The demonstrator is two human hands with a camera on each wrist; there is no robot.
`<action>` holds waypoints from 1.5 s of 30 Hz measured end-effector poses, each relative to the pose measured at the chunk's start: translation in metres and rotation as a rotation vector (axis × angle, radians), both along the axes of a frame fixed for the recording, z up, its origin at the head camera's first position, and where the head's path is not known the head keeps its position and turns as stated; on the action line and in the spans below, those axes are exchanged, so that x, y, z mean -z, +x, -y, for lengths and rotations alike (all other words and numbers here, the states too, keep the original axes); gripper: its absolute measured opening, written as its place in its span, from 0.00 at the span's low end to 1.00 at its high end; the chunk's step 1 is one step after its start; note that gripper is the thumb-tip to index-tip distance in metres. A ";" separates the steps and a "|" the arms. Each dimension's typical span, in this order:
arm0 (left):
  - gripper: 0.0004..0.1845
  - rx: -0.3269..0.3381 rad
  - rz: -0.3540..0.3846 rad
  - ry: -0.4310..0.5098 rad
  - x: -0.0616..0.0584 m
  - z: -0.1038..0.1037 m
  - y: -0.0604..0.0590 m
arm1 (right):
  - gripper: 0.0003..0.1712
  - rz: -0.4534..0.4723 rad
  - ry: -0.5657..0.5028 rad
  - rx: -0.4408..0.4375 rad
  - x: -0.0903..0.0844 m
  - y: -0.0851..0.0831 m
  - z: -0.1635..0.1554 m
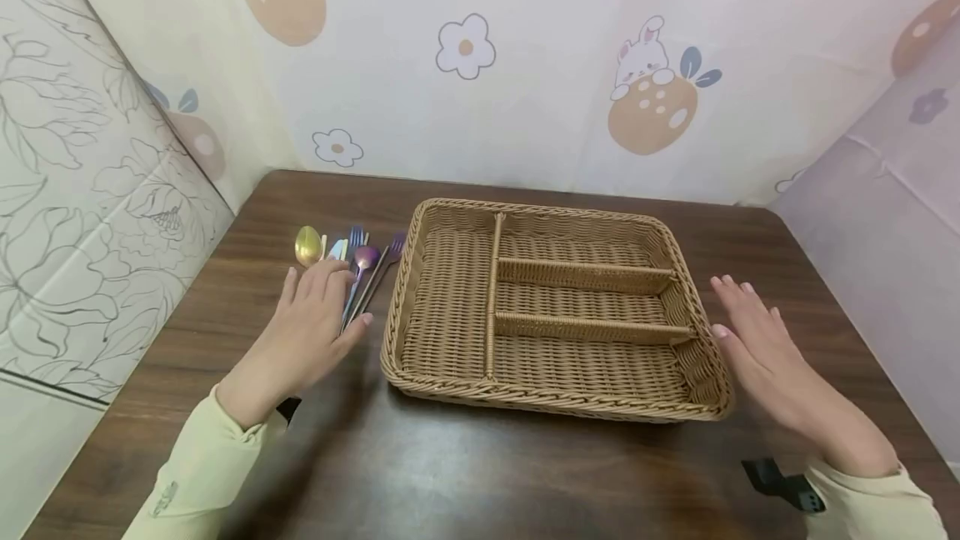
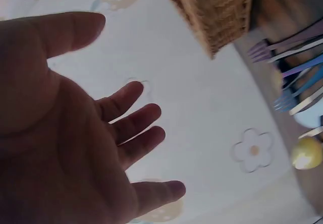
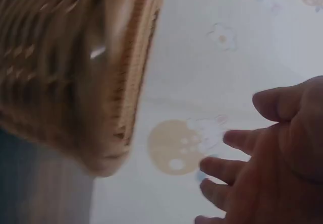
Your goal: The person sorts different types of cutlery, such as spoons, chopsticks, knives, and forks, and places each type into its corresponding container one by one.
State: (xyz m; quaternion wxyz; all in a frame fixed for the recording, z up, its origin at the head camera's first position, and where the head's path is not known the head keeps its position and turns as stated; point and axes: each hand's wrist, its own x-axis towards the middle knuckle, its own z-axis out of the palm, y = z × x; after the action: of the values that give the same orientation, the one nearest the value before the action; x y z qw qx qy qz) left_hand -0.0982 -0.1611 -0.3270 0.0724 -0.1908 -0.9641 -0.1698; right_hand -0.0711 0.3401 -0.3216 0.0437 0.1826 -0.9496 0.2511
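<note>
A woven basket (image 1: 491,298) with several compartments stands on the table, nothing lying in its sections. To its left lies a cluster of cutlery: a gold spoon (image 1: 307,246), a purple spoon (image 1: 366,257), a blue fork (image 1: 356,236), a purple fork (image 1: 397,247) and thin sticks (image 1: 369,290). My left hand (image 1: 311,327) hovers over the near part of this cutlery with fingers spread, partly hiding it; in the left wrist view its palm holds nothing. Beside the basket's right rim is my right hand (image 1: 761,348), fingers extended, and the right wrist view shows its palm bare.
The dark wooden table (image 1: 480,473) extends in front of the basket. A patterned cloth wall (image 1: 540,107) rises behind the table's far edge, with more printed cloth (image 1: 885,215) on the right and a floral panel (image 1: 82,148) on the left.
</note>
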 end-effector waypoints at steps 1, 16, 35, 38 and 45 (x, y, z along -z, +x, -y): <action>0.24 -0.006 -0.001 0.000 0.002 0.000 -0.003 | 0.32 0.009 -0.021 0.000 0.002 -0.003 -0.002; 0.14 -0.079 -0.018 -0.116 0.040 -0.003 -0.037 | 0.33 0.162 -0.202 0.060 0.036 -0.021 -0.012; 0.20 -0.115 0.139 -0.271 0.058 0.000 -0.066 | 0.30 0.105 -0.247 0.177 0.059 -0.026 0.002; 0.21 -0.126 0.145 -0.275 0.062 0.000 -0.071 | 0.30 0.131 -0.275 0.186 0.058 -0.025 0.002; 0.16 -0.139 0.151 -0.283 0.065 -0.004 -0.084 | 0.30 0.137 -0.287 0.204 0.059 -0.024 0.002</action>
State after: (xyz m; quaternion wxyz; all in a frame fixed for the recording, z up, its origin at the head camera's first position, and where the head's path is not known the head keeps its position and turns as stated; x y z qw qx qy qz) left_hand -0.1826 -0.1566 -0.3920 -0.0161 -0.1189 -0.9919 -0.0409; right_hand -0.0955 0.3380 -0.3808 0.0300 0.0596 -0.9184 0.3899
